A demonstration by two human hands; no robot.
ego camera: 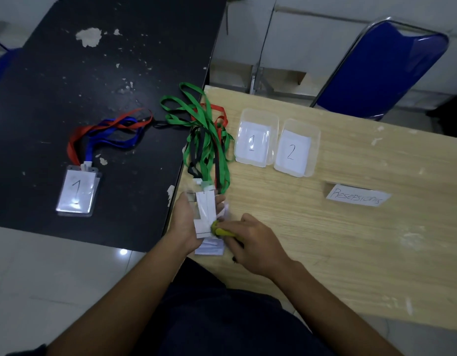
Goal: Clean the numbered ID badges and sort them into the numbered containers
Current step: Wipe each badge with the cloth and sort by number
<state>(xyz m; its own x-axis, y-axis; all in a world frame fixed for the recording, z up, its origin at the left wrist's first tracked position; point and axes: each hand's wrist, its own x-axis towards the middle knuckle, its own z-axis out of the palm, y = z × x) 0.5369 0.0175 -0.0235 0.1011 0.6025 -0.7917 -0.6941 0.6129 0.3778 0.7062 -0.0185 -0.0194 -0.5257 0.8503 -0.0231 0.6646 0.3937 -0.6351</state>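
Left hand (185, 222): fingers curled round a badge (205, 214), a glossy clear sleeve over white paper, above the left edge of the wood-grain table (350, 253).
Right hand (253, 240): pinches a crumpled yellow cloth (218, 230) against the badge's lower end.
Containers: clear, round-cornered plastic tub 1 (244, 116) and tub 2 (315, 134), just beside each other near the far edge.

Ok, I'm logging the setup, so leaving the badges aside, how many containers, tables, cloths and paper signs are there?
clear containers: 2
tables: 2
yellow cloth: 1
paper sign: 1
Total: 6
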